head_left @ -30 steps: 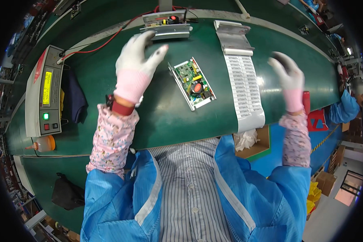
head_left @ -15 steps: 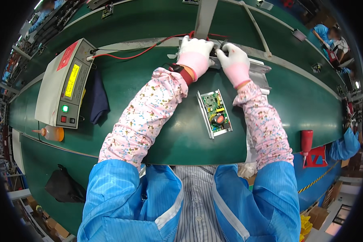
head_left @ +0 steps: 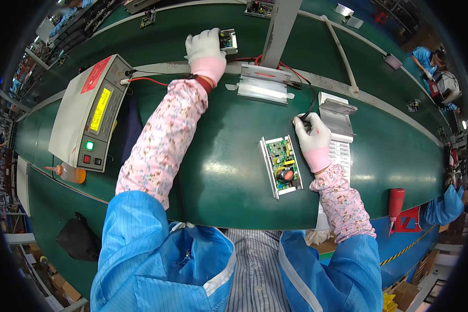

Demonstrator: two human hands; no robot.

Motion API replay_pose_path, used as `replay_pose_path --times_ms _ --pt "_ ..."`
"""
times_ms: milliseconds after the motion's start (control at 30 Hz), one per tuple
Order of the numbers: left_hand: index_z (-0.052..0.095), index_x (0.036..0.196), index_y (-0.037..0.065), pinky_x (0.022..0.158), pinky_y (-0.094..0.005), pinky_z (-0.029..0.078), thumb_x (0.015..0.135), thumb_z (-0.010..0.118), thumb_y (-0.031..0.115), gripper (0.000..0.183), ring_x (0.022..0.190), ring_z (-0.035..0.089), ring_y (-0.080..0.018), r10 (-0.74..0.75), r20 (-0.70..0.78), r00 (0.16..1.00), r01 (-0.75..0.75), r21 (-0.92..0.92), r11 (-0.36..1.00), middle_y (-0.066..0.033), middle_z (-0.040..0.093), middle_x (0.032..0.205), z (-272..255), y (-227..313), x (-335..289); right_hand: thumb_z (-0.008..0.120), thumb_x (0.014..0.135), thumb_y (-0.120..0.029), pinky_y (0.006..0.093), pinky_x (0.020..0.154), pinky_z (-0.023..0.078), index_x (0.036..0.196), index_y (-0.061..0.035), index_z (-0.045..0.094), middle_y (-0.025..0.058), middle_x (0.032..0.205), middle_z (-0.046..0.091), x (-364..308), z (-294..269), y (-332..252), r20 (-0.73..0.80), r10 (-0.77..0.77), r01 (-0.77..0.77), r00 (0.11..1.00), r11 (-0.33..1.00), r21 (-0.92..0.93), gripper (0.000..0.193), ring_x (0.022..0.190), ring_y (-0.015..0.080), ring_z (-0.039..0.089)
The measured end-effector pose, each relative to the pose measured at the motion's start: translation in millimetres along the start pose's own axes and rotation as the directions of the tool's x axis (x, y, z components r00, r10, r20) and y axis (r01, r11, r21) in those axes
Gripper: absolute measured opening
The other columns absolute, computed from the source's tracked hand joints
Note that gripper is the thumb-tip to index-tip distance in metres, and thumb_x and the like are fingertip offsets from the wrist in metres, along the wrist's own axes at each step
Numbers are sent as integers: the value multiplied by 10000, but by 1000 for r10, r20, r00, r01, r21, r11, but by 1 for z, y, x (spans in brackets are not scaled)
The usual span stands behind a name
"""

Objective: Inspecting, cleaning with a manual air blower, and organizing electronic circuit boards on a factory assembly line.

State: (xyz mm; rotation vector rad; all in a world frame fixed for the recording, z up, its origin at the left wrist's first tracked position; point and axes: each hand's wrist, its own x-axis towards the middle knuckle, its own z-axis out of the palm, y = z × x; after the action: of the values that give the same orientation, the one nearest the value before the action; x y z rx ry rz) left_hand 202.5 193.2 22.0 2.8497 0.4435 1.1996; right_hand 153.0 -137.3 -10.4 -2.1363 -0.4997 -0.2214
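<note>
My left hand (head_left: pixel 205 49), in a white glove with a pink cuff, reaches to the far strip of the bench. It grips a circuit board in a silver metal frame (head_left: pixel 229 42). Nearer to me and to the right, my right hand (head_left: pixel 313 138) is closed round the end of a black test lead (head_left: pixel 311 104); the tip is mostly hidden by the fingers. Just left of that hand a second framed circuit board (head_left: pixel 284 165) lies on the green bench. A silver metal fixture (head_left: pixel 263 89) sits beyond it, between the two hands, at the foot of a post.
A tester box (head_left: pixel 86 112) with a lit yellow display stands at the left, its red lead running off behind my left arm. Bent metal plates (head_left: pixel 338 115) lie on a label sheet (head_left: pixel 340 156) at the right. A red-handled tool (head_left: pixel 395 205) rests at the right edge.
My left hand has moved left and away from the fixture, carrying a framed board. My right hand has come back toward me with the black lead, uncovering the fixture.
</note>
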Motion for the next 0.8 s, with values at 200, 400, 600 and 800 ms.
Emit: replay_pose_path --times_ms 200,400,600,800 --pt "636 1219 95 1011 -426 447 752 765 143 487 1058 622 -329 78 179 981 -100 120 988 -94 695 1149 33 -19 6 720 911 -79 222 593 433 946 3 691 19 757 665 2 1 2 23 11 -12 1000 1000 19 94 611 87 505" --pt "675 1170 90 1005 -434 466 758 781 204 440 1005 616 -310 439 206 874 -243 -597 764 -96 678 1131 -60 50 -52 721 905 -76 221 589 432 944 3 697 16 756 670 -2 1 7 6 3 -3 1000 1000 10 92 609 84 503" --pt "693 1044 97 972 -416 474 794 774 218 290 968 622 -278 725 184 664 -241 -865 440 -42 668 991 -131 76 -136 720 908 -104 224 595 437 924 11 705 13 746 676 -1 0 9 0 -15 15 1000 999 -43 117 615 92 510" --pt "692 962 101 909 -393 476 827 745 206 179 920 619 -262 605 129 785 -343 -723 600 -26 669 922 -140 88 -160 728 909 -150 221 595 428 907 20 720 0 747 677 -8 -24 -11 41 110 -113 993 991 78 170 625 89 508"
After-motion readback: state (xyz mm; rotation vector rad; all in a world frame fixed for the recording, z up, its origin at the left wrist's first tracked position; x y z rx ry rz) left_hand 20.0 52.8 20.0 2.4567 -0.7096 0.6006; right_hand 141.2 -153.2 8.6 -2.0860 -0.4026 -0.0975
